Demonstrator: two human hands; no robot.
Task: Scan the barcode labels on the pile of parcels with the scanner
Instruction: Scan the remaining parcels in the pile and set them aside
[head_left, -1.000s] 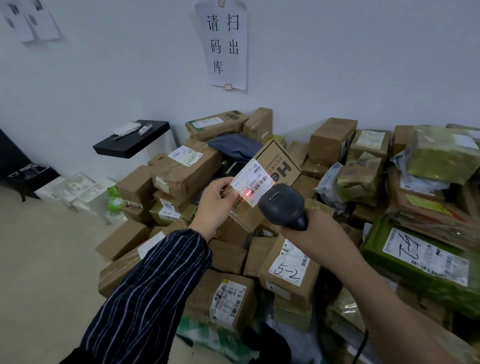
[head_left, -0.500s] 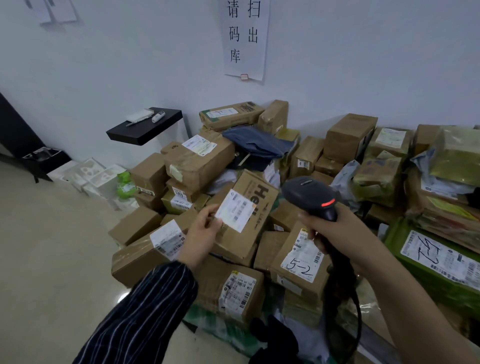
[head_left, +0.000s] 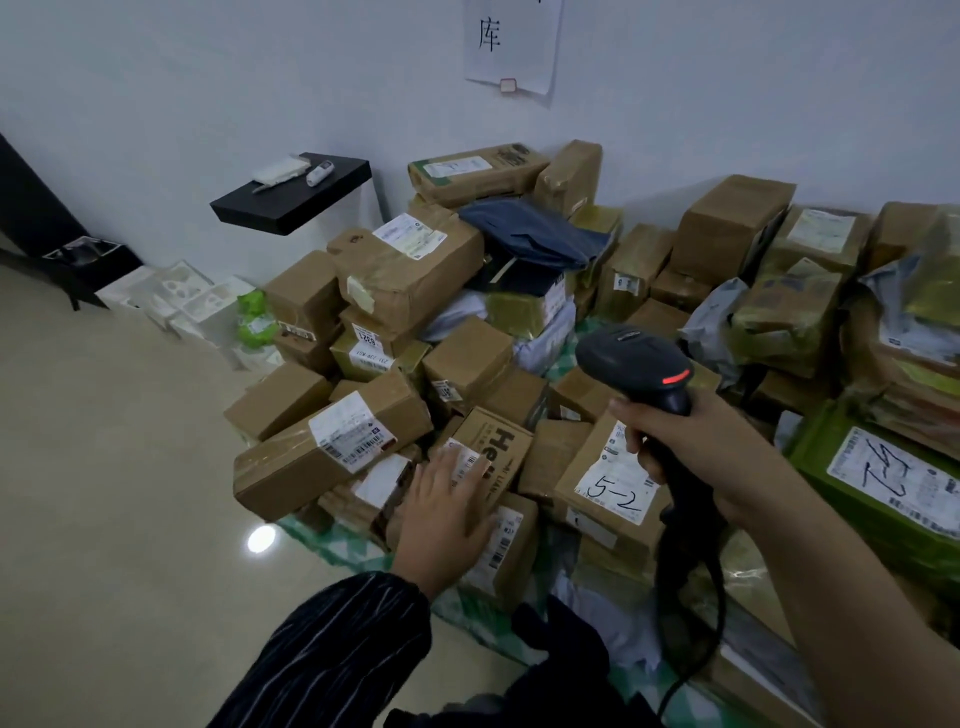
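1. My left hand (head_left: 447, 514) lies flat with its fingers spread on the brown box (head_left: 501, 447) printed "He". It covers part of the box's white barcode label (head_left: 469, 461).
2. My right hand (head_left: 675, 441) is curled round the handle of the black scanner (head_left: 634, 358). The scanner's head is raised clear of the label, and a red strip glows on top of it.
3. The pile of parcels (head_left: 405, 280) sits on the floor (head_left: 130, 493) against the wall (head_left: 156, 78). The brown box is near the pile's front edge.
4. Just right of that box stands a carton (head_left: 613, 488) marked "5-2", below the scanner.
5. A green parcel (head_left: 883, 483) lies at the pile's right edge.
6. A black shelf (head_left: 296, 197) juts from the wall left of the pile, and a paper sign (head_left: 511, 47) hangs above it.
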